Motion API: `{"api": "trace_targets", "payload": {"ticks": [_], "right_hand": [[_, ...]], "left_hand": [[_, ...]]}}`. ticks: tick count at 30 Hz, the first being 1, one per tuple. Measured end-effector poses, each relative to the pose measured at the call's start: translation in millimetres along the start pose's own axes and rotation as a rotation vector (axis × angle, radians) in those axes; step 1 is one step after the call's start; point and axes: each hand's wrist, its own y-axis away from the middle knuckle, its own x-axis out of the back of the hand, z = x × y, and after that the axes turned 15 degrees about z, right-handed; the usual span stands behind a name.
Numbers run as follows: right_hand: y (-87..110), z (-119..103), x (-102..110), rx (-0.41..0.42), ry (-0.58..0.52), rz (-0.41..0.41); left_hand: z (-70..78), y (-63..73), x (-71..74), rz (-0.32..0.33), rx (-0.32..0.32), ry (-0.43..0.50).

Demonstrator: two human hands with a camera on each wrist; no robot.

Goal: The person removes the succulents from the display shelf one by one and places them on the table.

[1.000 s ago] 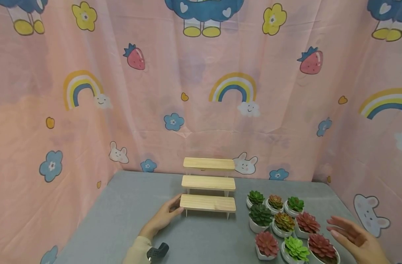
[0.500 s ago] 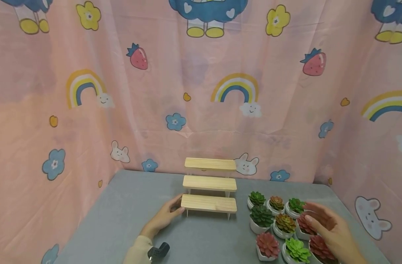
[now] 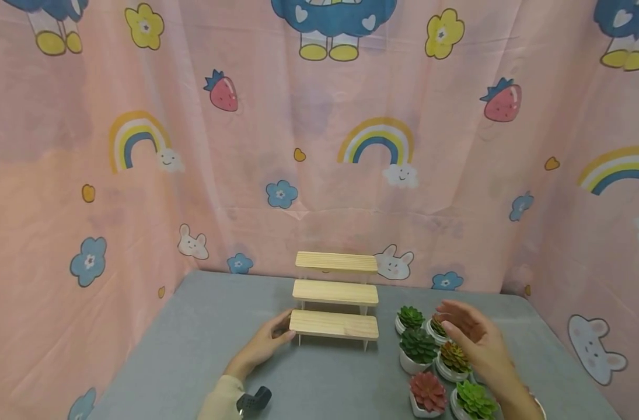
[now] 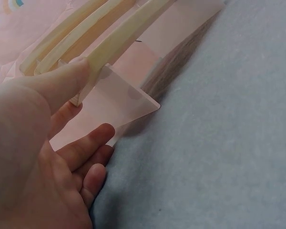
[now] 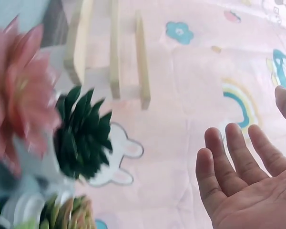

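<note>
A three-step wooden display stand (image 3: 335, 324) with clear legs stands toward the back of the table. My left hand (image 3: 266, 338) pinches the left end of its lowest plank. In the left wrist view the thumb (image 4: 69, 78) lies on the plank's end, and the other fingers are beside the clear side panel (image 4: 117, 95). My right hand (image 3: 479, 338) hovers with spread fingers over the potted succulents, holding nothing. Near it are a brown-orange succulent (image 3: 437, 328), a dark green one (image 3: 418, 345) and an orange-green one (image 3: 454, 357). The hand and forearm hide several of the right-hand pots.
A red succulent (image 3: 428, 392) and a bright green one (image 3: 475, 401) stand at the front of the group, with a small green one (image 3: 410, 318) at its back left. A pink patterned curtain (image 3: 319, 221) hangs behind and beside the grey table (image 3: 209, 326).
My right hand has moved left from beside the succulents to above them, now covering the pots on the right. My left hand stays at the stand. The head view shifts slightly.
</note>
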Motion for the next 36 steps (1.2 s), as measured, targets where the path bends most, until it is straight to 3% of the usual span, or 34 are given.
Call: {"api": "trace_targets", "payload": {"ticks": [4,13,20,29,36], "right_hand": [[-4.4,-1.9,-14.0,0.026,-0.073,-0.004],[-12.2,-8.4,-48.9,0.058,-0.097,0.007],[-19.6,-7.9,-73.5,0.154,-0.207,0.010],[-15.9,-5.0,-85.6,0.135,-0.237,0.023],[-16.9,-4.9,-90.7,0.185,-0.204,0.017]], "left_hand": [[-0.1,-0.1,-1.4,0.008,0.000,-0.004],[2.5,-1.2,-4.0,0.021,-0.014,-0.002],[6.5,0.4,-4.1,0.010,-0.023,0.010],[9.9,2.8,-1.9,0.012,-0.024,0.017],[16.1,4.1,9.7,0.043,-0.016,0.040]]}}
